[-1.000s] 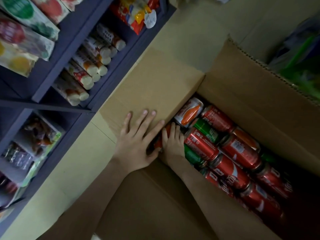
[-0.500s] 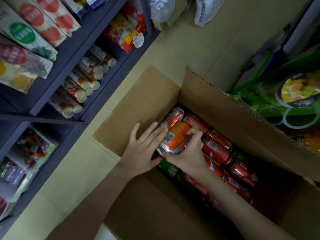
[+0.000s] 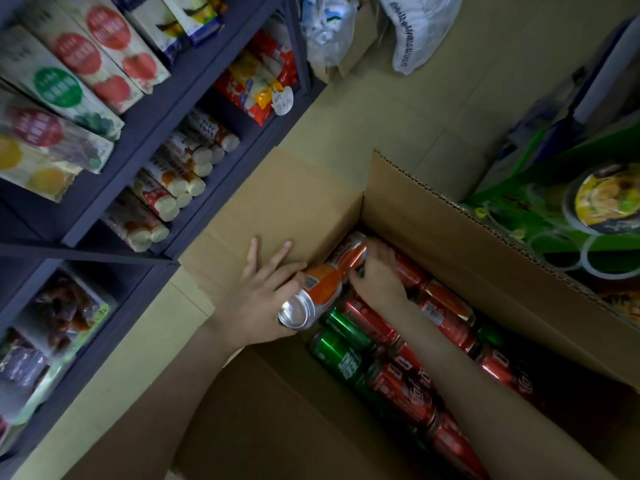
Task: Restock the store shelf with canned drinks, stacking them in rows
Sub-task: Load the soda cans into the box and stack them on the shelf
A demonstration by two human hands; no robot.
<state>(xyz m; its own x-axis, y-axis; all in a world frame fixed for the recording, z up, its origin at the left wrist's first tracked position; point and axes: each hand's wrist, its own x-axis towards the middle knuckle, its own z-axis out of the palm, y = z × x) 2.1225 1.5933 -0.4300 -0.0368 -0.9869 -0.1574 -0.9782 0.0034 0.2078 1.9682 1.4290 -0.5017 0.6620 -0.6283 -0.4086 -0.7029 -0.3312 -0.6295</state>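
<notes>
An open cardboard box on the floor holds several red cans and green cans lying on their sides. My left hand grips an orange can at the box's left edge, silver top toward me, with two fingers stretched over the box flap. My right hand reaches into the box's far left corner. Its fingers curl round a second orange can lying there. The dark blue shelf unit stands to the left.
The shelf compartments hold rolled snack packs, juice cartons and bagged goods. White plastic bags lie on the floor beyond the box. A green display with a bowl picture stands on the right.
The orange can that my right hand lifted has passed into my left hand. My right hand has gone back into the box onto the second orange can.
</notes>
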